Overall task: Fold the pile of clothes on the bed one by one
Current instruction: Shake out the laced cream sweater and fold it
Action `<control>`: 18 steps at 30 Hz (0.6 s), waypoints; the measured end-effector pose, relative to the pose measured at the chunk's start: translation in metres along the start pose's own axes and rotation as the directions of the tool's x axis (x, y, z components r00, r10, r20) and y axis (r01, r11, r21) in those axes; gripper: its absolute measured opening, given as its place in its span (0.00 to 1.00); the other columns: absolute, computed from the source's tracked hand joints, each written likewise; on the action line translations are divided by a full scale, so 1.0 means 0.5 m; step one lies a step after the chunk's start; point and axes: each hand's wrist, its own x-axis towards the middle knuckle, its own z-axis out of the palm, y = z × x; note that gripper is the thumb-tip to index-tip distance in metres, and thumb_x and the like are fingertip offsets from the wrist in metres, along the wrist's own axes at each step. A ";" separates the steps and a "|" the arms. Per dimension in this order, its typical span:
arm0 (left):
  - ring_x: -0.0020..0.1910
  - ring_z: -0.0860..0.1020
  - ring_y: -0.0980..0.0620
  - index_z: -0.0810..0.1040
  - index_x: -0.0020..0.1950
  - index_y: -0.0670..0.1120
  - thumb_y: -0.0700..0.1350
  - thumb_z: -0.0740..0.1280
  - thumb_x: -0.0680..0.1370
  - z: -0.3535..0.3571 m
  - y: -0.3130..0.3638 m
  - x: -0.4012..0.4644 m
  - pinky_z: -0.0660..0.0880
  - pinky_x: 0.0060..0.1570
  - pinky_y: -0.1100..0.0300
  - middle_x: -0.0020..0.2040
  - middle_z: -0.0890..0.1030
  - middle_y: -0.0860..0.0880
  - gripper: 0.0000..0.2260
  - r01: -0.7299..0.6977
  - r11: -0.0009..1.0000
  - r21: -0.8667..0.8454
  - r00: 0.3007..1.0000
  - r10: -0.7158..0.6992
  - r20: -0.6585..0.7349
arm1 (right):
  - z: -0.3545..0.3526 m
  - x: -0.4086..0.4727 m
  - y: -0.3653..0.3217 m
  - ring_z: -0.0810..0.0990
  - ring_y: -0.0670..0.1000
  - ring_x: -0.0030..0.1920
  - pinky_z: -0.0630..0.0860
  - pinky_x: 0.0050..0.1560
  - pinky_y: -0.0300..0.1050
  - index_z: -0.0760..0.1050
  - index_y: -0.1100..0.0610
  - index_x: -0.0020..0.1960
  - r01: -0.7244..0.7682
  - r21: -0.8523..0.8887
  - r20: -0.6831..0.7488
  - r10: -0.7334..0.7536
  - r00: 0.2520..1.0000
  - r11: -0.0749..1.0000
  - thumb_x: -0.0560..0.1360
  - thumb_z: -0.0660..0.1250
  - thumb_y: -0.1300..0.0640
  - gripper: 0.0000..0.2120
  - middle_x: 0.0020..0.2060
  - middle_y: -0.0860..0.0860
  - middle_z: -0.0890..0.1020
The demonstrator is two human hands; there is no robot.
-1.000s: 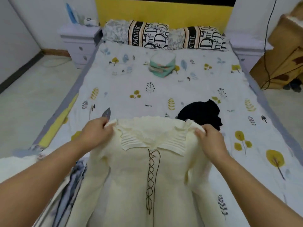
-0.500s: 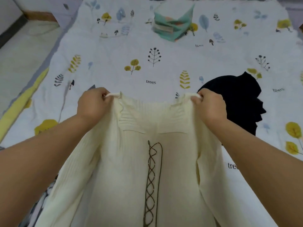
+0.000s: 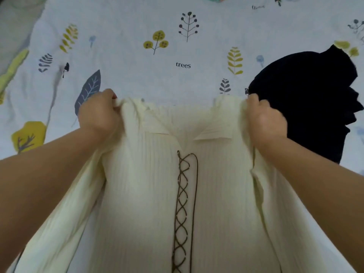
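The cream ribbed sweater [image 3: 149, 194] (brown lacing down its front) lies spread face up on the leaf-printed bedsheet [image 3: 137, 62]. The left hand [image 3: 99, 115] and right hand [image 3: 264, 119] each clench one shoulder. A black garment [image 3: 307, 103] lies just beside the sweater's right shoulder.

White bedsheet [image 3: 137, 71] printed with leaves, trees; grey floor [image 3: 13, 20] far left.
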 end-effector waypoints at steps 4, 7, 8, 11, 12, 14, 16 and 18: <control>0.60 0.69 0.34 0.69 0.64 0.37 0.36 0.59 0.75 0.014 0.000 -0.019 0.63 0.56 0.44 0.62 0.69 0.33 0.17 0.071 0.988 0.135 0.997 -0.065 -0.043 | 0.004 0.001 0.011 0.71 0.63 0.53 0.66 0.45 0.55 0.61 0.63 0.68 -0.132 0.061 -0.100 0.137 0.985 0.989 0.74 0.57 0.71 0.23 0.56 0.64 0.71; 0.68 0.63 0.35 0.65 0.69 0.38 0.43 0.60 0.73 0.046 0.030 -0.092 0.59 0.64 0.41 0.70 0.63 0.33 0.25 -0.138 0.989 0.046 0.989 0.140 -0.041 | 0.017 -0.060 -0.043 0.68 0.62 0.63 0.66 0.59 0.56 0.60 0.58 0.72 -0.013 0.129 -0.164 0.034 0.986 0.992 0.76 0.58 0.63 0.25 0.65 0.63 0.67; 0.70 0.60 0.36 0.63 0.71 0.40 0.47 0.58 0.74 0.061 0.040 -0.125 0.56 0.67 0.39 0.72 0.61 0.34 0.27 -0.235 0.970 0.056 0.972 0.234 0.013 | 0.032 -0.095 -0.066 0.65 0.62 0.67 0.64 0.65 0.57 0.59 0.58 0.74 0.101 0.131 -0.153 -0.081 0.985 0.986 0.77 0.57 0.58 0.25 0.69 0.63 0.65; 0.76 0.43 0.43 0.41 0.76 0.51 0.61 0.38 0.75 0.099 0.037 -0.200 0.40 0.71 0.43 0.77 0.43 0.43 0.31 -0.362 0.921 0.140 0.892 0.300 0.338 | 0.076 -0.185 -0.099 0.46 0.55 0.75 0.45 0.72 0.55 0.45 0.57 0.76 0.318 0.115 0.088 -0.329 0.940 0.941 0.74 0.37 0.43 0.34 0.76 0.60 0.51; 0.75 0.39 0.44 0.34 0.73 0.54 0.63 0.33 0.72 0.109 0.027 -0.211 0.38 0.71 0.45 0.77 0.39 0.46 0.31 -0.359 0.920 0.159 0.872 0.270 0.407 | 0.090 -0.197 -0.092 0.38 0.52 0.74 0.38 0.71 0.53 0.36 0.54 0.74 0.312 0.124 0.217 -0.333 0.918 0.942 0.70 0.30 0.40 0.36 0.76 0.57 0.43; 0.75 0.36 0.45 0.29 0.70 0.55 0.65 0.32 0.73 0.119 0.015 -0.211 0.38 0.72 0.45 0.76 0.35 0.48 0.29 -0.340 0.916 0.214 0.857 0.208 0.471 | 0.099 -0.194 -0.080 0.35 0.51 0.75 0.35 0.71 0.51 0.30 0.52 0.72 0.279 0.135 0.306 -0.308 0.901 0.951 0.68 0.25 0.38 0.36 0.76 0.53 0.38; 0.75 0.37 0.44 0.32 0.74 0.54 0.62 0.38 0.78 0.111 0.027 -0.200 0.39 0.72 0.44 0.76 0.36 0.48 0.29 -0.339 0.906 0.252 0.838 0.170 0.518 | 0.089 -0.189 -0.087 0.45 0.55 0.76 0.43 0.74 0.53 0.42 0.55 0.77 0.243 0.167 0.304 -0.284 0.909 0.956 0.77 0.35 0.40 0.32 0.76 0.56 0.45; 0.75 0.48 0.39 0.48 0.77 0.48 0.57 0.46 0.80 0.093 0.048 -0.203 0.48 0.71 0.42 0.77 0.48 0.43 0.27 -0.314 0.924 0.218 0.858 0.178 0.482 | 0.069 -0.205 -0.108 0.70 0.63 0.65 0.68 0.62 0.57 0.68 0.62 0.68 0.225 0.255 0.094 -0.255 0.962 0.941 0.78 0.48 0.47 0.26 0.65 0.62 0.71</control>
